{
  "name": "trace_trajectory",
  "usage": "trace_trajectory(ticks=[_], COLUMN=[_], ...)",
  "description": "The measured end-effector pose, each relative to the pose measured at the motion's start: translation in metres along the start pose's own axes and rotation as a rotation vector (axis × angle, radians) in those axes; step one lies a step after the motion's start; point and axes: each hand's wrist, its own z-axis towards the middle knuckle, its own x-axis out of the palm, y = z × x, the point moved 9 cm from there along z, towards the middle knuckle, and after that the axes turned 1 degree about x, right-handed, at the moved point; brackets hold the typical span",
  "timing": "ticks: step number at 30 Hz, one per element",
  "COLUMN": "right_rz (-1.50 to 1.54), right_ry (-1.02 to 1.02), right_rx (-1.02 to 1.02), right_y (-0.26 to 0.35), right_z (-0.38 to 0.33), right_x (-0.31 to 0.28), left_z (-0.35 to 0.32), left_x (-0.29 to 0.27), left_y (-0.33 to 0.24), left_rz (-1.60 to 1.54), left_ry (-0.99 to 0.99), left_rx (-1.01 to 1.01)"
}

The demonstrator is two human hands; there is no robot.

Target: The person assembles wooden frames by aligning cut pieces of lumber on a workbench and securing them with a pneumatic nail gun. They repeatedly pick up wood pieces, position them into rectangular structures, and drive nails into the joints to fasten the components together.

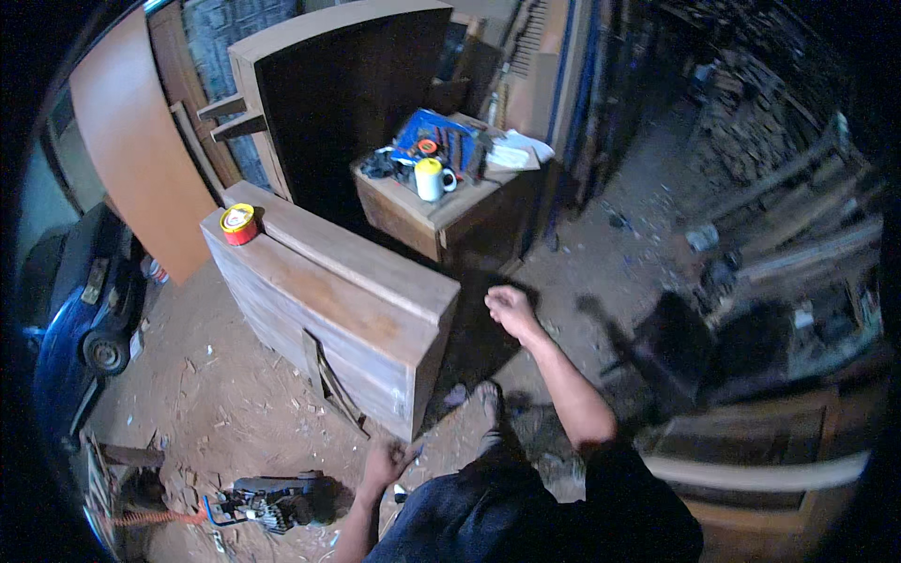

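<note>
Beyond my feet stands a large wooden panel piece [347, 314], upright on its edge, with a stepped top and its near corner toward me. My right hand [510, 310] is raised just right of that corner, apart from the wood. Its fingers are curled in and nothing shows in them. Low down near the bottom of the same corner is my left hand [385, 462], its fingers partly stretched and apart, holding nothing that I can see. A red and yellow tin [238, 225] sits on the far left end of the panel piece's top.
A wooden cabinet [404, 208] behind carries a white mug [430, 180] with a yellow top, a blue tray [441, 131] and papers. A dark machine [277, 497] lies on the littered floor at lower left. Timber [798, 235] is stacked right; a blue car [80, 319] stands left.
</note>
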Motion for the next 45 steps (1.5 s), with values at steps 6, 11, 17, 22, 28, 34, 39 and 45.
trace_trajectory(ticks=[6,11,17,22,28,34,39,45], right_rz=[-0.167,-0.408,-0.892,-1.069,-1.066,-0.700,-0.504,-0.118], right_ry=[-0.019,0.108,0.075,-0.042,-0.199,-0.413,-0.364,0.811], right_rx=[-0.360,-0.418,-0.369,-0.318,-0.527,-1.037,-1.366,-0.606], right_y=[0.113,0.186,0.107,0.058,0.083,0.198,0.309,0.321], right_z=[0.301,0.446,0.579,0.628,0.657,0.516,0.275,-0.050], right_x=[0.042,0.047,0.098,0.131,0.102,0.049,0.035,0.183], left_z=[-0.160,-0.248,-0.252,-0.228,-0.249,-0.291,-0.331,-0.363], left_x=[0.075,0.135,0.239,0.301,0.342,0.325,0.048,-0.213], left_y=[0.187,0.150,0.032,-0.026,-0.019,0.001,0.021,-0.035], left_rz=[-0.165,-0.716,-1.071,-1.010,-1.061,-1.002,-0.290,-0.017], left_ry=[-0.201,-0.604,-0.983,-0.878,-0.813,-0.888,-1.102,-1.395], left_rx=[-0.930,-1.370,-1.501,-1.530,-1.627,-1.566,-1.329,-0.615])
